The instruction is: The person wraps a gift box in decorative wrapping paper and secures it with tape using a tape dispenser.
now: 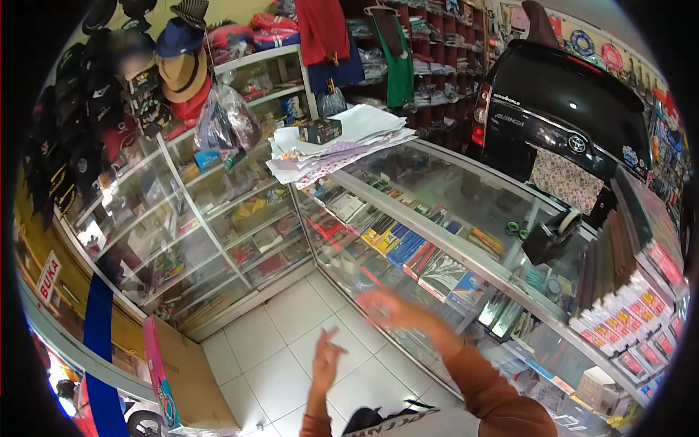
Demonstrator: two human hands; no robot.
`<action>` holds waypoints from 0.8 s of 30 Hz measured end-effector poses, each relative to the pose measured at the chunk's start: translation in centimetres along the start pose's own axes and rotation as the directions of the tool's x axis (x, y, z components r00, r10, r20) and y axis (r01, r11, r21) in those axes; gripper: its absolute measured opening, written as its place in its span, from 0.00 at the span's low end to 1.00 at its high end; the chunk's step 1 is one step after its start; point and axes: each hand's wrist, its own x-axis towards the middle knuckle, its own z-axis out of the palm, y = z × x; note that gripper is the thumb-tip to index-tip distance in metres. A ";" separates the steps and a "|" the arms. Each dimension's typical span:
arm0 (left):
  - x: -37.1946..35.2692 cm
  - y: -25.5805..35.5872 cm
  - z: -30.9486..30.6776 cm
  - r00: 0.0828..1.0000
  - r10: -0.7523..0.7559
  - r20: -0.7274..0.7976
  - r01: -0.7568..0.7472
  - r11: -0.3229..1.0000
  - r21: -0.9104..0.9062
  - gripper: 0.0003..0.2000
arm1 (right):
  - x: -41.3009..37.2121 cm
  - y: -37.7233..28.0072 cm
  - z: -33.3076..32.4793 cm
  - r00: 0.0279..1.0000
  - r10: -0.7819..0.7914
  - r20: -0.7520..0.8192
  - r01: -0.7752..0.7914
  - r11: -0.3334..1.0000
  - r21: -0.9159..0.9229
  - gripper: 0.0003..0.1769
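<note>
My left hand is raised over the white tiled floor, its fingers apart and nothing visible in them. To its right my right hand is held in front of the glass counter. Its fingers are bent and somewhat blurred, with a gap between them, and I see nothing in the hand. The two hands are apart from each other. Behind the counter's glass lie books and packets of stationery. On the counter's far left end rests a stack of paper sheets with a small dark box on top.
A tape dispenser and hanging packets are on the counter's right part. Glass shelves stand at the left, with caps above. A cardboard box stands at lower left. A black car is beyond the counter.
</note>
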 end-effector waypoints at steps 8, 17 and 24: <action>25.1 9.3 -6.7 0.760 0.632 -0.150 -0.572 0.761 0.307 0.12 | 24.0 -6.8 -21.8 0.534 -0.740 -0.410 0.076 0.524 -0.848 0.03; 50.9 18.0 -6.5 0.528 0.807 0.264 -0.771 0.325 0.548 0.04 | 36.2 0.6 -28.8 0.874 -0.296 -0.386 -0.140 0.607 -0.782 0.10; 61.1 15.7 -0.9 0.616 0.184 0.766 -0.783 0.257 0.567 0.14 | 34.6 10.2 -26.8 0.985 0.174 0.016 -0.089 0.581 -0.809 0.27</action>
